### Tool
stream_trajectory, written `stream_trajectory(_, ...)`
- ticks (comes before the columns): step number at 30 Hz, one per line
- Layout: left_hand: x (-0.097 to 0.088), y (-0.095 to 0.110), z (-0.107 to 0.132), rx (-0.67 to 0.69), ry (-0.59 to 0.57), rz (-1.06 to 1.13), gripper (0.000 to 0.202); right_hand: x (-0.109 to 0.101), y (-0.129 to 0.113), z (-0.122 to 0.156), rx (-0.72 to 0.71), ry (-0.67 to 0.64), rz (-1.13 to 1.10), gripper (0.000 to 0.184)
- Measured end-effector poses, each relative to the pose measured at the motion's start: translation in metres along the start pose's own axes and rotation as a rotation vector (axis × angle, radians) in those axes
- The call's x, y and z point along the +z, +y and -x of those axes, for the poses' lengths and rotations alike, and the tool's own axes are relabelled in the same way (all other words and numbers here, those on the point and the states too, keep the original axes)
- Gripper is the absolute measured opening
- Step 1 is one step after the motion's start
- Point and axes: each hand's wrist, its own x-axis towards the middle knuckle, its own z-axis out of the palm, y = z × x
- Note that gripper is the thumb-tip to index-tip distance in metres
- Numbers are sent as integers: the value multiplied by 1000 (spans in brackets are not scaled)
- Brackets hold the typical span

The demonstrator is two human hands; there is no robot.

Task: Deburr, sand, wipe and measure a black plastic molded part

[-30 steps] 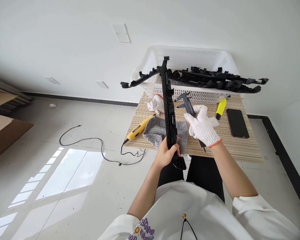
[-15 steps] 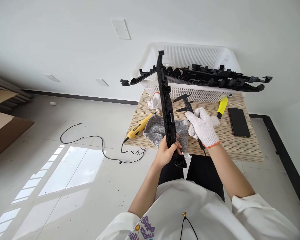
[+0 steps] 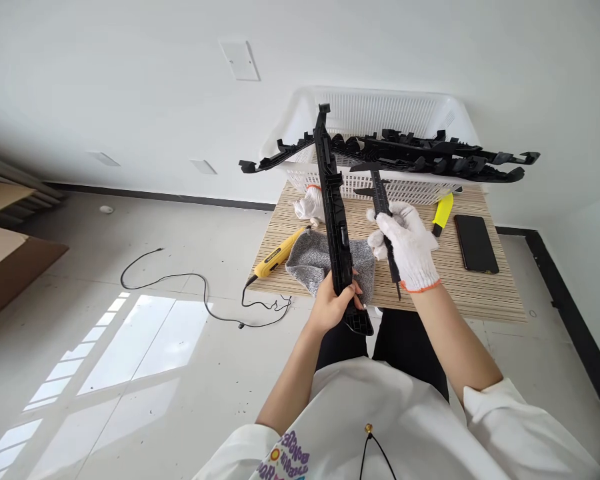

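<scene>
My bare left hand is wrapped round the lower end of a long black plastic strip, which stands nearly upright over the table. My right hand, in a white knit glove with an orange cuff, is closed on a dark grey caliper, held upright just right of the strip with its jaws at the top. Under both lies a grey cloth on the striped wooden table.
A white plastic basket at the table's back carries several long black strips across its rim. On the table lie a yellow powered tool with a black cable trailing to the floor, a yellow knife, a black phone and a spare white glove.
My right hand has lifted the caliper from the table and turned it upright beside the strip. The strip has tilted slightly left in my left hand.
</scene>
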Motion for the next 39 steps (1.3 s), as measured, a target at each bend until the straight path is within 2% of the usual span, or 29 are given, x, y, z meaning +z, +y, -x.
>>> stream_trajectory(4,0,0,0,-2,8,-62,18,16,8,-11,-32,56,78,38)
stream_trajectory(7,1,-1,0,-1,12,-111,18,19,15,-16,-38,95,143,40)
stream_trajectory(13,1,-1,0,6,11,-90,17,16,14,-13,124,133,224,47)
stream_trajectory(21,1,-1,0,-5,13,-95,17,23,4,-3,181,81,135,44)
stream_trajectory(29,1,-2,0,3,2,-85,19,23,12,2,108,101,-85,41)
stream_trajectory(39,0,-1,0,12,-8,-102,18,24,14,9,102,173,-6,37)
